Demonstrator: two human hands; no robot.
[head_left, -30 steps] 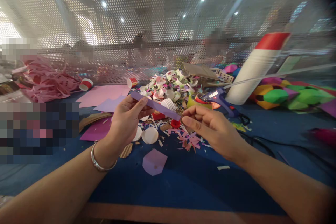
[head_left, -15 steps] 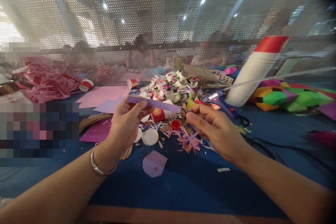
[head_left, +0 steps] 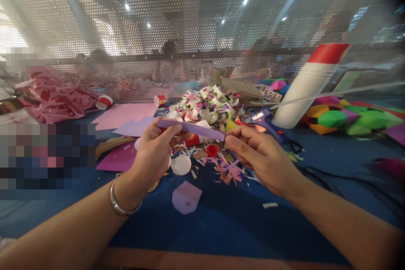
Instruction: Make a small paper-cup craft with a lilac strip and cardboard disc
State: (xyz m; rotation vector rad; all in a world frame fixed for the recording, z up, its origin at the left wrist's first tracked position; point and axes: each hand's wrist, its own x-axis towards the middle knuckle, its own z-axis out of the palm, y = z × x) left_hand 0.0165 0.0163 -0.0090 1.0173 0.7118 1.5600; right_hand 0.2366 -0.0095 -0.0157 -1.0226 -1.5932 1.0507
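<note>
A long lilac paper strip (head_left: 193, 128) is stretched between my two hands above the blue table (head_left: 221, 223). My left hand (head_left: 155, 152), with a silver bangle on the wrist, pinches the strip's left end. My right hand (head_left: 259, 158) pinches its right end between thumb and forefinger. Under the strip lie a red-and-white paper cup (head_left: 196, 138) on its side, a red bottle cap (head_left: 211, 150) and pink paper scraps (head_left: 228, 171).
A lilac paper polygon (head_left: 186, 197) lies near the front. A blue glue gun (head_left: 265, 121) with a black cord, a tall stack of cups (head_left: 308, 84), folded coloured paper shapes (head_left: 348, 116), pink sheets (head_left: 123, 114) and a heap of cut cup pieces (head_left: 205, 103) sit behind. Perforated screen at the back.
My right hand had let go of the strip's end half a second ago and now pinches it again. The strip has tilted slightly, right end lower.
</note>
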